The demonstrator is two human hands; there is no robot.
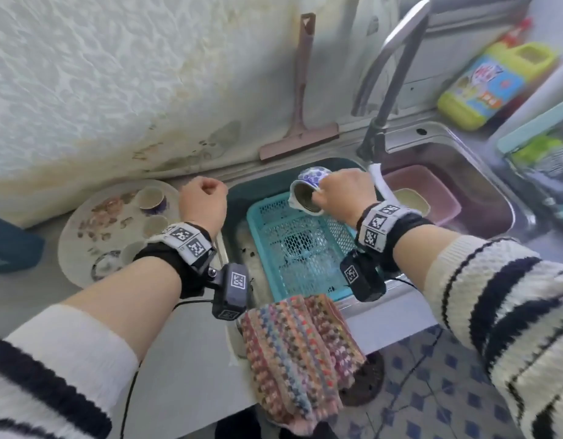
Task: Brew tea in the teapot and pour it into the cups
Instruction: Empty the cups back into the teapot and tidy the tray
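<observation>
My right hand [343, 193] grips a blue-and-white teapot [308, 190] and holds it tipped on its side over a teal mesh basket [267, 223] in the sink, its open mouth facing down and toward me. My left hand [202, 201] hovers in a closed fist with nothing in it, between the basket and a round tray [83, 245]. On that tray stand several small tea cups [150, 198], upright. Both wrists wear black bands with printed markers.
A curved metal faucet [391, 68] rises behind the sink, its spout just right of the teapot. A pink basin [445, 191] sits in the right sink. A squeegee [300, 90] leans on the wall. A patterned cloth [293, 353] hangs over the counter edge. A yellow detergent bottle [492, 80] lies at the back right.
</observation>
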